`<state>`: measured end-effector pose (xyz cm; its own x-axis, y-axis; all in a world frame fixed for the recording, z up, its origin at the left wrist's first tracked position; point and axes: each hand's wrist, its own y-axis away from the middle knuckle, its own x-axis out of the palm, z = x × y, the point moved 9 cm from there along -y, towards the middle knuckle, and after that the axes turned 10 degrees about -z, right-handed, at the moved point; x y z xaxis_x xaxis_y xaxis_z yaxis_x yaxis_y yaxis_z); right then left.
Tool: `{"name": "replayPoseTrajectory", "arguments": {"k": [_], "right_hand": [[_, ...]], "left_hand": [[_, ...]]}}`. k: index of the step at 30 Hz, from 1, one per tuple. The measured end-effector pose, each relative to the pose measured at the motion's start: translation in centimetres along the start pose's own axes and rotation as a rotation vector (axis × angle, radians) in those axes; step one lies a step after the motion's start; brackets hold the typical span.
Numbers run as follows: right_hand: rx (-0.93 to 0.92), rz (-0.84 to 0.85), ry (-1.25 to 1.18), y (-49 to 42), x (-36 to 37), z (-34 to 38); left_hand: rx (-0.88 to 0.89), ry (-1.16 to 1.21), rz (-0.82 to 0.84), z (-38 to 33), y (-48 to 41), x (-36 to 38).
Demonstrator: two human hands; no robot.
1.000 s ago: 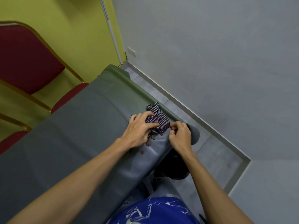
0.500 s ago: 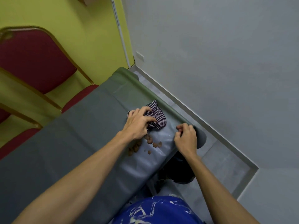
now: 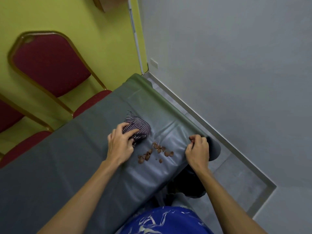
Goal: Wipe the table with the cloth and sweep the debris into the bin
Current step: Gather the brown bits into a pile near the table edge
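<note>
A grey-green table cover (image 3: pixel 70 159) spans the table. My left hand (image 3: pixel 120 145) grips a crumpled striped cloth (image 3: pixel 137 128) pressed on the cover. Several brown debris bits (image 3: pixel 154 152) lie just right of that hand, between my two hands. My right hand (image 3: pixel 197 152) is closed on the cover's edge at the table's right corner, pinching the sheet. A dark bin (image 3: pixel 187 184) sits on the floor below that corner, mostly hidden by the table and my right forearm.
Red padded chairs with gold frames (image 3: pixel 50 65) stand against the yellow wall behind the table. A grey wall (image 3: pixel 236 65) and its skirting run close along the table's right end. My blue patterned clothing (image 3: pixel 162 220) fills the bottom.
My left hand drew the cloth back up the table, uncovering the debris. My right hand shifted right along the cover's edge, away from the cloth. The camera view tilted.
</note>
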<state>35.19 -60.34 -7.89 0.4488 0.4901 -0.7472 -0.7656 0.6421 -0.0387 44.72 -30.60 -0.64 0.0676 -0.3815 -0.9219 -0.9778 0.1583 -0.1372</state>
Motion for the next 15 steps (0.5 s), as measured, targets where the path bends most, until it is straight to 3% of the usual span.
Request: {"name": "replayPoseTrajectory", "arguments": {"k": [3,9,15], "right_hand": [[-0.016,-0.031,0.04,0.6,-0.1,0.6],[-0.171,-0.013,0.177,3.3,0.9,2.7],[-0.188,0.033,0.192,3.2,1.1,2.3]], "left_hand": [[-0.164,-0.077,-0.002,2.2,2.9,0.1],[-0.181,-0.091,-0.041,-1.3,8.4,1.8],[-0.25,-0.035,-0.055,-2.7,10.2,1.7]]}}
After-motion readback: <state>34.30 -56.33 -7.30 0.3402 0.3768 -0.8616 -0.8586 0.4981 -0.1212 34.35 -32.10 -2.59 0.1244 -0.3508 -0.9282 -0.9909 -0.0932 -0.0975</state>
